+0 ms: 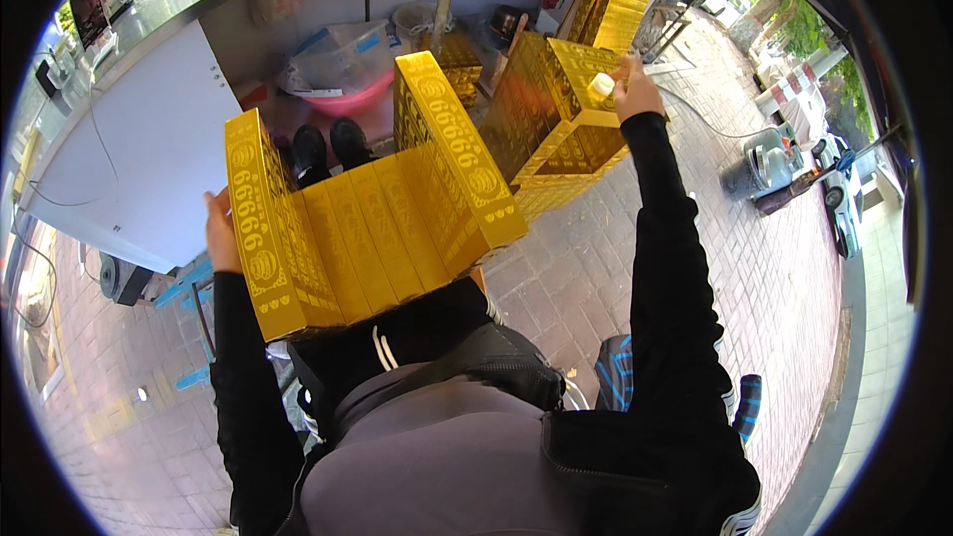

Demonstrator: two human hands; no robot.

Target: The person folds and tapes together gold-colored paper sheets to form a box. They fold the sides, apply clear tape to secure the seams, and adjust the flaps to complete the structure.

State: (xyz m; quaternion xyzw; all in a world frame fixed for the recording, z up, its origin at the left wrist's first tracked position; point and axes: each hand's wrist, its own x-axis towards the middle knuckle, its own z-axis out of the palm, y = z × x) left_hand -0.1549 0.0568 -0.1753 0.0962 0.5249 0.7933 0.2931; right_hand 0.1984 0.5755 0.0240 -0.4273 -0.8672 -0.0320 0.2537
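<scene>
In the head view the left hand [220,230] lies flat against the outer side panel of a gold folded carton [372,223], fingers stretched out and not closed around anything. It presses the carton toward the body, so the carton rests between this hand and the belly. The carton is open on top, with two tall end panels standing up and several narrow gold panels between them.

The right hand [627,89] is raised far to the right. Its fingers are closed around a small white roll [602,86], probably tape, but the view is too small there to be sure. It hovers just above a stack of gold cartons [566,129].

The held carton has support only from one flat palm and the body. I judge it may slide down or fold in if the left palm loses pressure while the right arm stretches away. Its far end panel could also knock the stack beside it.

The ground is brick paving [754,268], reddish-grey. A white table top [149,159] stands at the left, and a pink basin [352,94] sits under a counter ahead. The place is open to the street, with daylight on the right.
</scene>
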